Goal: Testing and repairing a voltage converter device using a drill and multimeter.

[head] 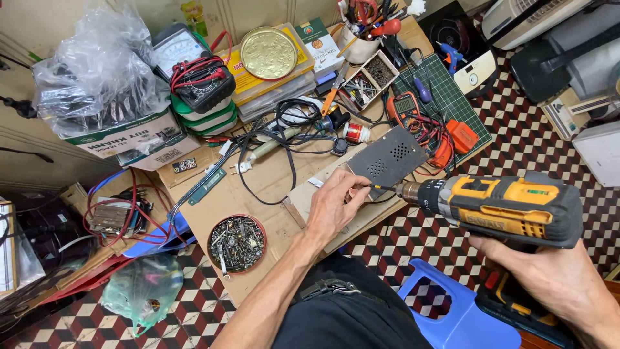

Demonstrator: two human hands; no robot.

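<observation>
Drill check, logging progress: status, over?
Right hand grips drill. Left hand steadies bit at black panel. Nothing in the way.

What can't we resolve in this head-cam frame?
- Screw under the bit: hidden by the left hand, too small.
- Drill grip and trigger: covered by the right hand.
- Dark vented panel, near edge: behind the fingers.
- Tin of screws: contents too small to sort.

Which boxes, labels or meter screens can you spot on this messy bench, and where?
Cardboard box: far left, white with green trim, under a clear plastic bag.
Small carton: top centre, green and white.
Analogue meter: upper left, pale dial face.
Digital meter: right of centre, orange, grey screen.
Drill label: black plate on the yellow body.
</observation>
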